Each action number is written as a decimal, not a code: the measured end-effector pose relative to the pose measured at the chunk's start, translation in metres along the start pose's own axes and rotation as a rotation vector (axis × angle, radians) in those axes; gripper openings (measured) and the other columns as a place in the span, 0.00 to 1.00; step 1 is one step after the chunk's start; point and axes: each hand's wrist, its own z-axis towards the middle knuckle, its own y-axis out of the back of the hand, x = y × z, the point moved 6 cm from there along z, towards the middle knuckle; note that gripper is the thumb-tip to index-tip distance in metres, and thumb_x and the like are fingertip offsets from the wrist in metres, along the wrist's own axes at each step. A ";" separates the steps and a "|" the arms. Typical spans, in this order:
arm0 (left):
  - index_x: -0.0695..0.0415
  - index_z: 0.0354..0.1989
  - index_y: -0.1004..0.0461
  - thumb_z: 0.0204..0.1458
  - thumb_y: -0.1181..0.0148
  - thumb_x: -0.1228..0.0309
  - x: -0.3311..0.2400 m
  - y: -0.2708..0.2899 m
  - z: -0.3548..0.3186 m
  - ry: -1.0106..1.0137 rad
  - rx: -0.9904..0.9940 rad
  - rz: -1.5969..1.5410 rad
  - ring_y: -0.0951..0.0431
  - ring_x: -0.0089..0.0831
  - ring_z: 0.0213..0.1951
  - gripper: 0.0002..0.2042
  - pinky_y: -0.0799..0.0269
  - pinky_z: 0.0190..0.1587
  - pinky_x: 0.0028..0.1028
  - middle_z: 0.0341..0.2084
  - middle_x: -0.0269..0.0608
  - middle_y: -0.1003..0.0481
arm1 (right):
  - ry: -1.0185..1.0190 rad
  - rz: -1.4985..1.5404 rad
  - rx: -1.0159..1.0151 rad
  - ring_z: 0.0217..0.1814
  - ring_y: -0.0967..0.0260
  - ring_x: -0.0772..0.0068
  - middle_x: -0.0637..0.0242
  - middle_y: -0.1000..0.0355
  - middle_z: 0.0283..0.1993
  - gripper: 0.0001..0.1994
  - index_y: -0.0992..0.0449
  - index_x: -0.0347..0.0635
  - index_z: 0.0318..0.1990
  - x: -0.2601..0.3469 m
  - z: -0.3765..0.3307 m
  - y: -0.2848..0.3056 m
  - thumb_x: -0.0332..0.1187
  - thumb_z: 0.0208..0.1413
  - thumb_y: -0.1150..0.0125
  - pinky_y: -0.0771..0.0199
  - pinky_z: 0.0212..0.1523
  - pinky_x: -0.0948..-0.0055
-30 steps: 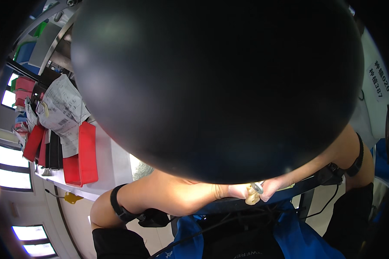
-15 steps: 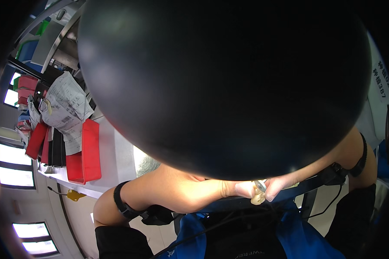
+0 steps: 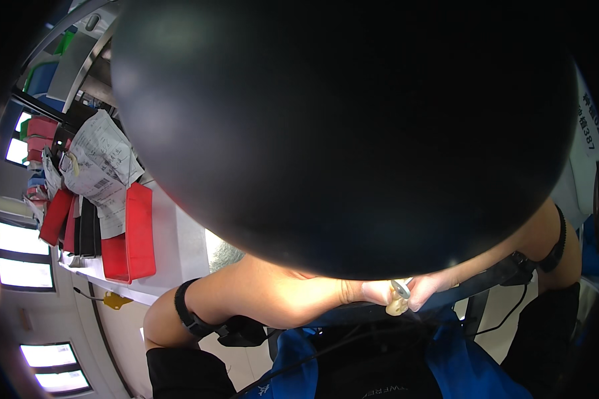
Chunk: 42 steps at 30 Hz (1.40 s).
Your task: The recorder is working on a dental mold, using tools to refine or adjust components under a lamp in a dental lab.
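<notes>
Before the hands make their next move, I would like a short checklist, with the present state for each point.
1. Left hand at the cream piece: ok, thumb tip against it.
2. Right hand gripping the grey metal part: cannot tell; its thumb is close by, fingers hidden.
3. Clear view of both hands: not ok, the black dome covers much of them.
4. Light on the cream piece: ok, bright.
5. Red tray apart from hands: ok.

A head-worn fisheye looks down — close over left hand and right hand.
</notes>
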 end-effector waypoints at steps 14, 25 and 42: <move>0.58 0.46 0.15 0.60 0.33 0.67 0.004 -0.002 -0.001 0.039 -0.017 -0.108 0.17 0.31 0.43 0.10 0.23 0.47 0.28 0.40 0.40 0.16 | -0.079 0.022 0.188 0.10 0.40 0.78 0.79 0.43 0.10 0.33 0.33 0.50 0.12 -0.003 0.012 0.008 0.65 0.37 0.21 0.49 0.12 0.75; 0.58 0.48 0.16 0.60 0.34 0.70 0.000 0.000 -0.002 -0.026 0.011 -0.054 0.16 0.32 0.44 0.10 0.23 0.48 0.29 0.42 0.41 0.16 | -0.083 0.020 0.324 0.10 0.39 0.77 0.78 0.42 0.10 0.33 0.34 0.50 0.11 -0.004 0.014 0.005 0.64 0.38 0.20 0.48 0.12 0.74; 0.58 0.48 0.15 0.60 0.32 0.68 0.000 -0.001 -0.003 -0.016 -0.047 -0.130 0.16 0.33 0.44 0.11 0.23 0.48 0.29 0.42 0.40 0.16 | -0.062 0.059 0.156 0.10 0.40 0.78 0.79 0.42 0.10 0.32 0.32 0.49 0.12 -0.005 0.006 0.004 0.64 0.40 0.21 0.49 0.11 0.75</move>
